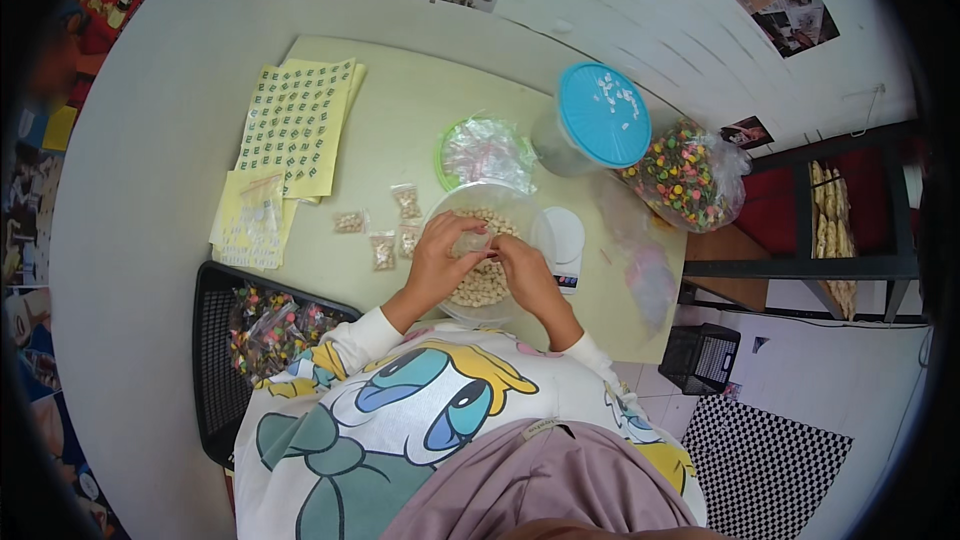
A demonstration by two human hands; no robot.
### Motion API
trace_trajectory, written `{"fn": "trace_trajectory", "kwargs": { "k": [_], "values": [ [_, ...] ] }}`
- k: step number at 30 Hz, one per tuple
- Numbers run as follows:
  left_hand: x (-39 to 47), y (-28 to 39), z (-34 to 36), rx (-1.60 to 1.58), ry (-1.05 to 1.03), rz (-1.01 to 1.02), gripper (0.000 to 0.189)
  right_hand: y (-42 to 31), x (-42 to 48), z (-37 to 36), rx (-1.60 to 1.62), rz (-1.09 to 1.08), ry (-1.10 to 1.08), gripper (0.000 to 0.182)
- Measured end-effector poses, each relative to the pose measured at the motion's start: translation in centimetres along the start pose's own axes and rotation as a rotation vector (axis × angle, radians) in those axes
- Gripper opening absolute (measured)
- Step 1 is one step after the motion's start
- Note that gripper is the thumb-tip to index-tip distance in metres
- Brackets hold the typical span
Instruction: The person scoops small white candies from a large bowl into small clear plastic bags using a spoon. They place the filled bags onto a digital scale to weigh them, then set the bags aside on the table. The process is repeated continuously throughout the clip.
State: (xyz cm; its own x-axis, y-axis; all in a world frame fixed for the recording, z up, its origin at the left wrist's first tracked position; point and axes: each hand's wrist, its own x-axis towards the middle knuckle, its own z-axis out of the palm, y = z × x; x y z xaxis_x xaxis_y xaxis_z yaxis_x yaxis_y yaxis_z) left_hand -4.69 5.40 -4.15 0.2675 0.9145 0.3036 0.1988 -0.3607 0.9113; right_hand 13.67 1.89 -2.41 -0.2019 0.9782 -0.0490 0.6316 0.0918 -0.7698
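Both hands are over a translucent round tub (442, 214) that holds small beige pieces (480, 291). My left hand (441, 255) curls its fingers and thumb around a small clear plastic bag (471, 242). The fingertips of my right hand (525, 270) pinch the same bag at its right edge. Whether anything is inside the bag I cannot tell. Left of the tub lie several filled small zip bags (382, 250) of the beige pieces. A stack of clear empty bags (484, 154) rests on a green-rimmed round lid or dish (442, 172) behind the tub.
Right of the tub stands a white digital scale (564, 240). Farther back are a blue-lidded container (604, 116) and a big bag of colourful pieces (686, 176). Sticker sheets (300, 127) lie at left, above a black basket (217, 367) of filled bags. A black rack (787, 268) borders the right.
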Motion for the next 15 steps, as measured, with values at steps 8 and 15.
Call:
{"fn": "trace_trajectory", "kwargs": {
  "k": [8,15],
  "values": [
    [0.0,0.3,0.0,0.023,-0.007,-0.014,0.036,0.9,-0.1,0.3,0.25,0.153,-0.091,0.017],
    [0.2,1.0,-0.6,-0.098,0.023,-0.065,0.04,0.9,-0.3,-0.6,0.409,0.319,0.027,0.017]
  ]
}}
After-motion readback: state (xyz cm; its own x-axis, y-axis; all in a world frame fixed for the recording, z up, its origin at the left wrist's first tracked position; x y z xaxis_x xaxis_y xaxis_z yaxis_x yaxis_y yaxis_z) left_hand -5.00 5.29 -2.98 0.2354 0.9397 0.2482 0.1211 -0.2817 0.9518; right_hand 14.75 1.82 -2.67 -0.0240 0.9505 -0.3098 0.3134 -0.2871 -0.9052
